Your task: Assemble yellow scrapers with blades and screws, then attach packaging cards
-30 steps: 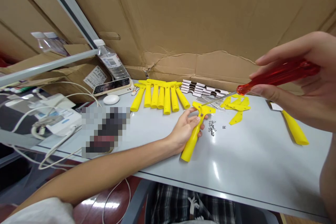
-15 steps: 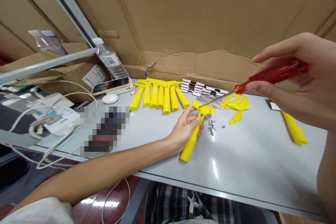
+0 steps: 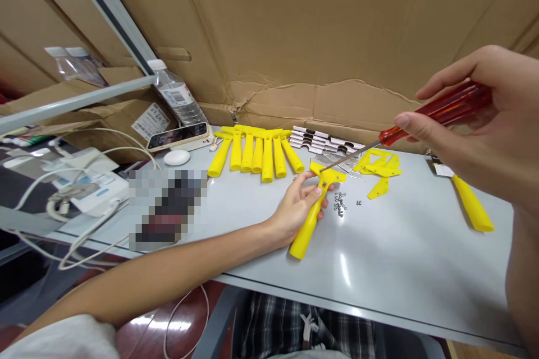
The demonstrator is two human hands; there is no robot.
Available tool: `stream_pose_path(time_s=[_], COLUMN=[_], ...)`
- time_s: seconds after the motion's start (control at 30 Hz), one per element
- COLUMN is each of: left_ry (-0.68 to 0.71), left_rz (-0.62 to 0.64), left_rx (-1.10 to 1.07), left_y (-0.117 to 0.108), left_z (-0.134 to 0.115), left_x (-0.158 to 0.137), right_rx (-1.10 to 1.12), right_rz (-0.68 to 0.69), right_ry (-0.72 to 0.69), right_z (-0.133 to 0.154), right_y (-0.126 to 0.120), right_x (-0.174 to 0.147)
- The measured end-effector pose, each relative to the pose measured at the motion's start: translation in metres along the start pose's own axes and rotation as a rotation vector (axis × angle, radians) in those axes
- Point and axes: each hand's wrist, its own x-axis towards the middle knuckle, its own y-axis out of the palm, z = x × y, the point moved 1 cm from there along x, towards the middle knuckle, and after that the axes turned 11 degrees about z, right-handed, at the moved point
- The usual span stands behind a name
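Observation:
My left hand (image 3: 300, 202) is wrapped round the neck of a yellow plastic scraper (image 3: 306, 231), whose handle slants down toward the table's front edge. My right hand (image 3: 475, 123) grips the red see-through handle of a screwdriver (image 3: 448, 104). Its shaft runs down to the left, and the tip meets the left side of the scraper's head. A screw shows on the head's right side. Small loose screws and nuts (image 3: 340, 203) lie just right of my left hand. Yellow plates (image 3: 381, 171) are heaped beyond them, beside flat metal blades (image 3: 343, 162).
Several yellow scrapers (image 3: 267, 160) lie in a row at the back, near stacked white-and-black blade packs (image 3: 311, 140). Another scraper (image 3: 474, 205) lies at right. Leftward are a phone (image 3: 179, 137), a water bottle (image 3: 179, 95), a white oval case (image 3: 177, 157) and cables with a power strip (image 3: 96, 185).
My right hand has turned the screwdriver handle a little, and its fingers have shifted slightly to the right. The tip stays at the scraper's head. My left hand has hardly moved.

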Motion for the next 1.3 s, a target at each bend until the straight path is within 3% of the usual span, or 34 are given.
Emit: stream_pose_path(time_s=[0.27, 0.53, 0.7, 0.97, 1.1, 1.3], left_ry=[-0.006, -0.014, -0.024, -0.031, -0.042, -0.027], left_rz=[-0.013, -0.030, -0.061, -0.065, -0.082, -0.054], left_rx=[-0.032, -0.004, -0.002, 0.010, -0.004, 0.029], left_y=[0.000, -0.003, -0.003, -0.002, -0.003, -0.002], left_z=[0.001, 0.003, 0.002, 0.004, 0.003, 0.002], left_x=[0.001, 0.002, 0.003, 0.003, 0.004, 0.003], right_rx=[0.121, -0.067, -0.136, -0.138, -0.053, -0.086], right_rz=[0.226, 0.244, 0.245, 0.236, 0.322, 0.313], right_ry=[-0.230, -0.204, -0.271, -0.270, -0.293, -0.225], right_z=[0.010, -0.004, -0.002, 0.004, 0.004, -0.007], right_y=[-0.008, -0.007, -0.004, -0.001, -0.001, -0.004], right_x=[-0.007, -0.005, -0.004, -0.005, -0.005, -0.006])
